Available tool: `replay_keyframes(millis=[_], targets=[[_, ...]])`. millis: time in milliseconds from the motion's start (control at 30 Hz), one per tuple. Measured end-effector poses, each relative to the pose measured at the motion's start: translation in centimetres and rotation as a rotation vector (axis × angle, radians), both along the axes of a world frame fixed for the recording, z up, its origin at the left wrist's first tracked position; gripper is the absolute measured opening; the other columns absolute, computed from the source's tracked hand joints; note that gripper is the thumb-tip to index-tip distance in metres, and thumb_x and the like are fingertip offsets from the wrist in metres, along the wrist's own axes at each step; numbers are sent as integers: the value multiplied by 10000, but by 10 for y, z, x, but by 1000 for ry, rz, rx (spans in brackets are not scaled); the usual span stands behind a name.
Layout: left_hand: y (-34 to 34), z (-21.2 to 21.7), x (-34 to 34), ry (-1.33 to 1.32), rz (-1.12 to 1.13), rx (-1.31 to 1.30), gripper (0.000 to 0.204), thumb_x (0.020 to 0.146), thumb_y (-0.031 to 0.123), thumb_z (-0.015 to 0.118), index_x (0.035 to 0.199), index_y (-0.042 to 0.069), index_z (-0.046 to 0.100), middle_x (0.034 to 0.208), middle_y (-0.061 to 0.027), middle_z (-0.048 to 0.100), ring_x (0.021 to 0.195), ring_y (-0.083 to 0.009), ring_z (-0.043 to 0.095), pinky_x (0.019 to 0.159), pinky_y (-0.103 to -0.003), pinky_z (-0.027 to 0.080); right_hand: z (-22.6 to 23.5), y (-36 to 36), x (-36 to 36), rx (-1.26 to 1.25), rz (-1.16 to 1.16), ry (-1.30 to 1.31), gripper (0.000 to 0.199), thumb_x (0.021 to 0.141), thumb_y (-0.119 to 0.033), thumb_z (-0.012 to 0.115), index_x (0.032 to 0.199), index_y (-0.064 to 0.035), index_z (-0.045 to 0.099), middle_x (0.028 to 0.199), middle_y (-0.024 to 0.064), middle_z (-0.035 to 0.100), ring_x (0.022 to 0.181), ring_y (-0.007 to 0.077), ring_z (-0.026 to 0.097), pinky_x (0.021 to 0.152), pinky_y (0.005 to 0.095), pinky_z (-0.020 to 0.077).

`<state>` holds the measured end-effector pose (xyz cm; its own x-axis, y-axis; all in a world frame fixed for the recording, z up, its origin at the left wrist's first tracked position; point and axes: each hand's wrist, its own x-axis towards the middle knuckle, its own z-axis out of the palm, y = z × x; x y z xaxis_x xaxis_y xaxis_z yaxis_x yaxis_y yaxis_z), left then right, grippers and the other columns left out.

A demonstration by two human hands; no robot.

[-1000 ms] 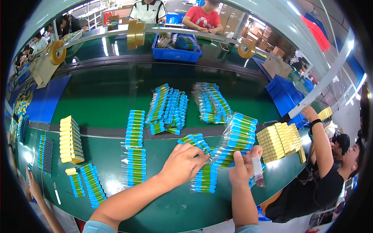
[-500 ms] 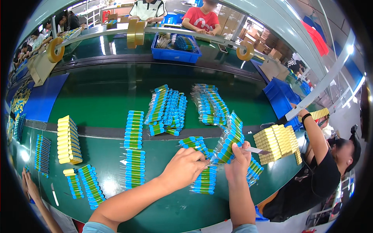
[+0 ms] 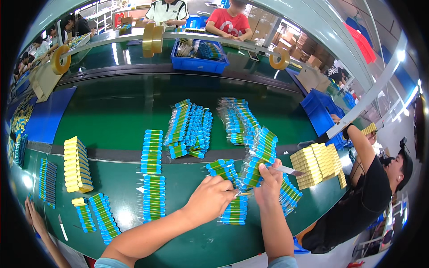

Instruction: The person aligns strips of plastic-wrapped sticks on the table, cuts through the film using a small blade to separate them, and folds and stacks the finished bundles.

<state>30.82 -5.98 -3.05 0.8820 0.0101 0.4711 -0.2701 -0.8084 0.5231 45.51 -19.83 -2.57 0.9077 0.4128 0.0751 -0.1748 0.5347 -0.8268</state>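
Observation:
My right hand point(image 3: 268, 183) is closed around a strip of blue-and-green packets in clear film point(image 3: 261, 154), thumb on its face. A knife blade point(image 3: 289, 170) sticks out to the right from the same hand. Close to the strip's lower end, my left hand point(image 3: 210, 198) is closed in a pinch; a small yellowish bit shows at its fingertips, too small to name. Below and around both hands lie more such strips point(image 3: 234, 212) on the green table, one partly hidden behind my left hand. Two piles of them point(image 3: 190, 127) point(image 3: 239, 118) lie farther off.
Stacked yellow pieces stand at left point(image 3: 77, 165) and right point(image 3: 315, 165). A second knife point(image 3: 62, 228) lies at the left edge, near another person's hand point(image 3: 35, 216). Blue bins point(image 3: 201, 64) point(image 3: 321, 111) stand beyond. At right a co-worker in black point(image 3: 357, 205) reaches in. Tape rolls hang on a bar.
The strip in my right hand has tipped and come slightly lower, its printed face now more toward me. My left fingertips have moved a little down. The whole view has shifted slightly.

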Motion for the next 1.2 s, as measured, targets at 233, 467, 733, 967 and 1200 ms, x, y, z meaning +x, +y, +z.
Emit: replay_keyframes(millis=[233,467,733,967,1200], targets=[[-1,-2,0,29,7,36,157,849,143,714,996,106,756,909,-1,605,913,-213,562,825,-372,439,-3,5,4,-21,42,29,409,921,50,623,1106,-173,334,1130,123,614,1035,206,647,858,401,583],[-5,-11,0,-14,11,105,123,837,155,724,950,120,760,905,22,606,906,-195,561,818,-365,432,6,8,-5,-66,67,-18,441,915,66,644,1072,-167,304,1133,92,569,1052,160,593,909,364,531],[3,-6,-4,11,-5,39,181,833,208,752,999,141,776,956,15,637,953,-188,581,861,-376,396,13,-2,-19,-66,7,-419,458,897,58,676,1066,-158,309,1108,48,542,1050,111,576,910,302,498],[10,2,1,109,-16,-208,217,830,225,768,996,87,745,1003,-36,652,976,-233,582,891,-403,361,11,-6,-23,-11,-37,-260,378,951,40,613,1073,-161,316,1138,61,559,1047,119,580,918,316,495],[2,4,7,95,97,-374,411,798,119,779,1172,37,631,1057,-93,629,1017,-270,567,948,-388,365,5,-15,-26,17,-71,-299,335,972,17,596,1077,-161,332,1176,86,589,1064,127,594,920,321,500]])
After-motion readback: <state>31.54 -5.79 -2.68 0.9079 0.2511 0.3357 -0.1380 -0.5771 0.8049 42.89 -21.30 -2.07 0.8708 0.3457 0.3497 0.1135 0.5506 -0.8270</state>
